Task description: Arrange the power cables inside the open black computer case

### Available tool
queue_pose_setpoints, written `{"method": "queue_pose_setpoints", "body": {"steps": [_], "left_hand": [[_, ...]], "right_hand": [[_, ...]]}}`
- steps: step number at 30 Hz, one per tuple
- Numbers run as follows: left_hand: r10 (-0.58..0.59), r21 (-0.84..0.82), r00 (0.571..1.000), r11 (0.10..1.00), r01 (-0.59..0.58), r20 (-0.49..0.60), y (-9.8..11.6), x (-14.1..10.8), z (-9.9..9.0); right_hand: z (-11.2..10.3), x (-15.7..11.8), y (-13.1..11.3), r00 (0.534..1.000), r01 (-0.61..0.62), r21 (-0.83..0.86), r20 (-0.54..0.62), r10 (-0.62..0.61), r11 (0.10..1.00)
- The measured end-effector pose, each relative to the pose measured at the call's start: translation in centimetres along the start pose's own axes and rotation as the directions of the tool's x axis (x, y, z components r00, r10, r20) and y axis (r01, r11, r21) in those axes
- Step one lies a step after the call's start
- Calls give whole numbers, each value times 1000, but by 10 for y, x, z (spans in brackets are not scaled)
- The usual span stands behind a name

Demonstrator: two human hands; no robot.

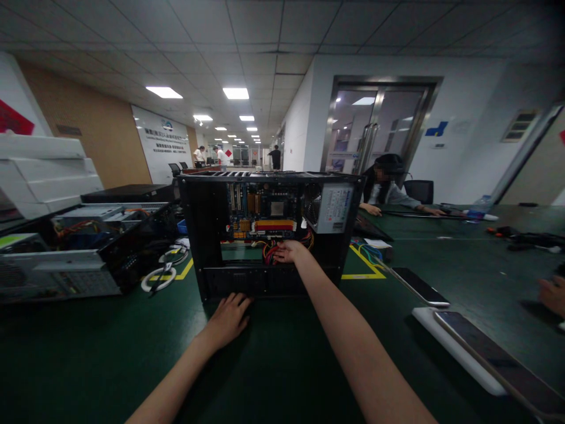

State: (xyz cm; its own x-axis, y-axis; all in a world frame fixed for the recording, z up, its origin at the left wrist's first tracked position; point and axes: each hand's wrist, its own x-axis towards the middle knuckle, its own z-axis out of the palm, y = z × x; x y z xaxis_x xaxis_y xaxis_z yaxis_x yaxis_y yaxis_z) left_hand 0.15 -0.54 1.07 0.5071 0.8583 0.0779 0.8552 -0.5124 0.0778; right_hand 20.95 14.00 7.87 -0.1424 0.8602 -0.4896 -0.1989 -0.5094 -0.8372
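Observation:
A black computer case (265, 282) stands in front of me with its open side toward me. Inside it sit a motherboard (241, 203) with red and yellow memory slots (274, 225), and a silver power supply (338, 206) at upper right. My right hand (288, 252) reaches into the case, its fingers closed around a bundle of coloured power cables (267, 253). Where the cables end is hidden. My left hand (228, 321) lies open on the green table, fingers spread, the tips by the case's lower front edge.
Opened computer cases (83, 277) and white boxes (44, 171) stand at left, near a coiled white cable (159, 280). Phones (421, 285) and a white slab (459, 350) lie at right. A person (388, 182) sits across the table (477, 259); another hand (552, 294) shows at the right edge.

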Motion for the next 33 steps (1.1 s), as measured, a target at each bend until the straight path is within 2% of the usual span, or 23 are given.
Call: {"method": "queue_pose_setpoints", "body": {"steps": [8,16,25,33], "left_hand": [[9,-15,1000,1000,-9,-7,0,0,0],[20,-10,1000,1000,-21,-18,-2,1,2],[15,10,1000,1000,-14,-12,0,0,0],[21,8,999,1000,-21,-27,-1,1,2]], "right_hand": [[-1,4,0,999,-26,29,-28,27,999],[0,5,-1,999,-4,-42,-40,2,999],[0,11,-1,996,-20,54,-89,25,998],[-1,14,-1,996,-29,73,-77,34,997]]}}
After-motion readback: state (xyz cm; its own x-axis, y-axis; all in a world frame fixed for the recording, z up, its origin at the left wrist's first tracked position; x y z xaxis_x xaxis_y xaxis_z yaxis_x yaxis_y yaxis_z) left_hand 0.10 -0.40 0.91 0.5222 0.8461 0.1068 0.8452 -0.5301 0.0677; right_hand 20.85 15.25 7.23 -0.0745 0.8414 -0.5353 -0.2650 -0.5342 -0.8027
